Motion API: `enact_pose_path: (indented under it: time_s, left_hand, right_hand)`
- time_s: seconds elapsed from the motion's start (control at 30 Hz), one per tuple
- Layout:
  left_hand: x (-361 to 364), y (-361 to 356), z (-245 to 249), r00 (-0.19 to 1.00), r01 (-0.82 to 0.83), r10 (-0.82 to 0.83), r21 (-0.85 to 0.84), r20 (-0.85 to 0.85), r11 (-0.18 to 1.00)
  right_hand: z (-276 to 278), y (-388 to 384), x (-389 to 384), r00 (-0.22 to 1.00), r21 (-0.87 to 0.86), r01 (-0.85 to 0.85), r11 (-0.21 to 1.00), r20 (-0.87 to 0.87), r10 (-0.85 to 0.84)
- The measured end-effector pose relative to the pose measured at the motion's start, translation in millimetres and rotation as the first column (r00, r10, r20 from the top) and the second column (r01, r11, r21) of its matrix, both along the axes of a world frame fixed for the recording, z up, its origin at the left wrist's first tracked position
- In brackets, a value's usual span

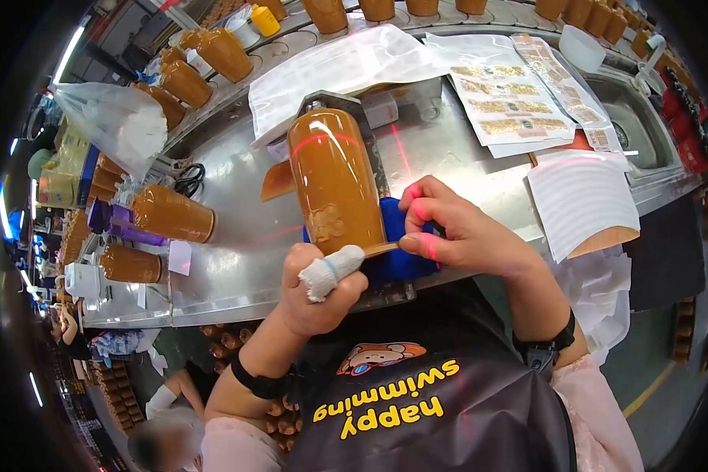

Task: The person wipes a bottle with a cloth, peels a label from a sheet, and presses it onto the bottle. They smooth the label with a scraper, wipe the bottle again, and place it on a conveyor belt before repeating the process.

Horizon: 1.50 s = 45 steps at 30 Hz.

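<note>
Head view: Bottle (334,169) is positioned on the desk (240,271), in front of the person, with its neck (315,105) pointed away and its base toward the body. A dark holder (375,153) is seen beside it, and blue material (397,267) near its base. At the base, the fingers of the left hand (315,291) are curled, with a white cover (334,271) worn on one digit; whether a firm grip is made cannot be told. The thumb and forefinger of the right hand (464,232) are held apart, near the end of a narrow brown strip (381,250) at the base.

The bottle is judged rigid, fairly heavy, slippery and breakable if dropped. It should be supported under the broad body and steadied at the base; the slim neck should not be used alone.

The surface is glossy amber-brown, with bright reflections, rounded shoulders and a raised patch (326,224) low on the wall. A red light line is cast across the upper body.
</note>
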State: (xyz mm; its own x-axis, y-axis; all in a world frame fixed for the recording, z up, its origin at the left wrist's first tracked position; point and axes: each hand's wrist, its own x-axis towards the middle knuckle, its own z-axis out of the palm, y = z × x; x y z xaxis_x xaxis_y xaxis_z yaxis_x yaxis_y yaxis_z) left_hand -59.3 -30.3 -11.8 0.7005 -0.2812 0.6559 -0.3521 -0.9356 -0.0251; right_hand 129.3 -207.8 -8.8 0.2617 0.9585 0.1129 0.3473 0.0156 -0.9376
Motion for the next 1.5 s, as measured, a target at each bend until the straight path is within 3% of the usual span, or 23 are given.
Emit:
enact_pose_path:
  time_s: [0.1,0.2,0.43,0.53,0.67,0.7,0.8,1.0,1.03,1.13,1.27,1.4,1.5]
  left_hand:
    - [-5.1,-1.3,-8.7,0.998,-0.068,0.068,-0.010,0.006,0.998]
    - [1.3,0.3,1.9,0.999,0.020,-0.020,-0.011,0.027,1.000]
    - [20.8,0.2,14.5,0.993,0.114,-0.104,0.266,-0.052,0.957]
    - [21.3,0.4,19.4,0.993,0.113,-0.116,0.223,0.000,0.968]
    - [-1.2,0.8,-0.9,0.999,-0.030,0.030,0.012,0.031,0.999]
    - [-6.0,1.3,-3.0,0.997,-0.069,0.068,0.041,0.025,0.997]
    - [-1.9,-1.0,-6.3,0.995,-0.046,0.048,-0.028,0.091,0.999]
    - [13.5,-6.5,17.4,1.000,0.017,-0.013,0.277,-0.015,0.961]
    - [12.9,-8.6,15.4,0.999,-0.029,0.036,0.295,-0.020,0.955]
    - [17.1,-10.3,12.8,0.963,-0.270,0.271,0.085,-0.002,0.959]
    - [0.9,-6.7,-4.5,0.968,-0.245,0.251,-0.276,-0.015,0.929]
    - [-9.2,-1.7,-11.8,0.967,-0.253,0.215,-0.471,-0.133,0.845]
    - [-1.7,-4.5,-7.8,0.993,-0.109,0.024,-0.826,-0.115,0.553]
  right_hand:
    - [-1.5,0.4,-1.5,1.000,0.001,0.009,1.000,-0.004,-0.009]
    - [-2.9,1.3,-1.3,1.000,-0.006,0.016,1.000,-0.015,-0.016]
    - [-8.3,3.0,-2.5,0.999,0.002,0.044,0.999,0.010,-0.044]
    - [-5.2,4.1,-2.8,0.999,0.018,0.039,0.999,0.022,-0.040]
    - [-5.8,7.2,-7.2,0.991,0.066,0.058,0.996,0.120,-0.065]
    - [-6.3,8.1,-7.5,0.987,0.068,0.066,0.995,0.142,-0.075]
    - [-9.8,8.9,-8.4,0.979,0.059,0.096,0.994,0.174,-0.105]
    - [-20.3,1.2,-2.3,0.968,0.031,0.188,0.982,0.161,-0.190]
    - [-20.9,0.0,-1.9,0.969,0.032,0.200,0.979,0.144,-0.203]
    - [-16.6,-4.7,-2.5,0.980,0.092,0.145,0.985,0.127,-0.156]
    - [-6.4,4.4,-14.8,0.962,0.232,0.090,0.969,0.230,-0.144]
    - [-7.0,14.6,-19.1,0.939,0.265,0.080,0.961,0.303,-0.162]
    - [-9.1,16.6,-21.1,0.932,0.280,0.091,0.956,0.313,-0.181]
